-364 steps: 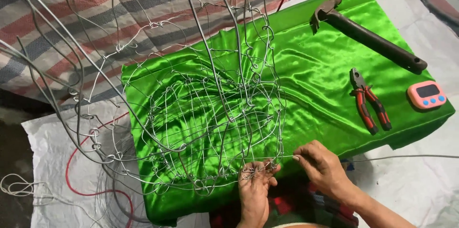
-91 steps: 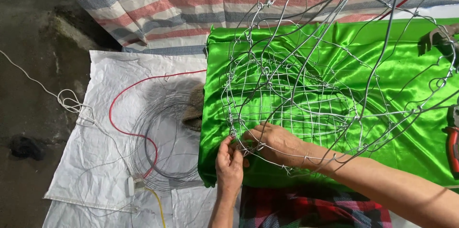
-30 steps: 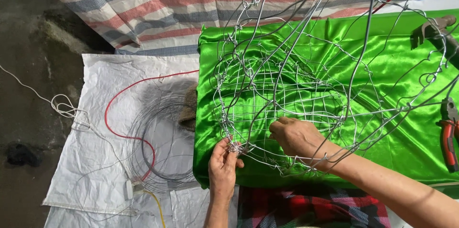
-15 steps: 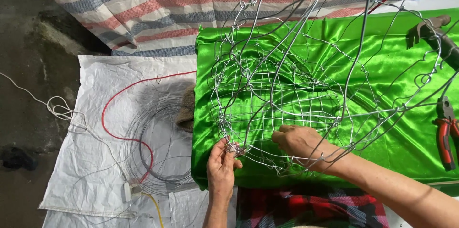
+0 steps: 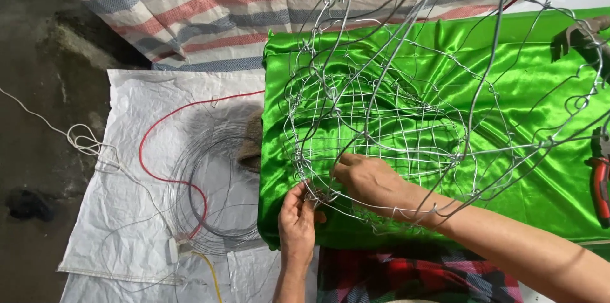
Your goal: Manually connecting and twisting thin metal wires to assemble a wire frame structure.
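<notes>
A large frame of bent silver wire [image 5: 406, 118] stands on a shiny green satin cloth [image 5: 534, 99]. My left hand [image 5: 297, 217] pinches the frame's lower left rim at a wire joint. My right hand [image 5: 368, 179] reaches through the frame from the right, and its fingers grip the wires just above that same joint. The two hands sit close together, almost touching.
A coil of thin wire [image 5: 216, 182] and a red cable [image 5: 159, 150] lie on a white woven sack [image 5: 127, 214] at left. Red-handled pliers [image 5: 598, 182] and a hammer [image 5: 581, 36] lie at the right edge. A striped tarp [image 5: 190, 4] covers the far side.
The view has shifted slightly to the right. My right hand has moved left and down along the frame toward my left hand, which stays on the lower rim.
</notes>
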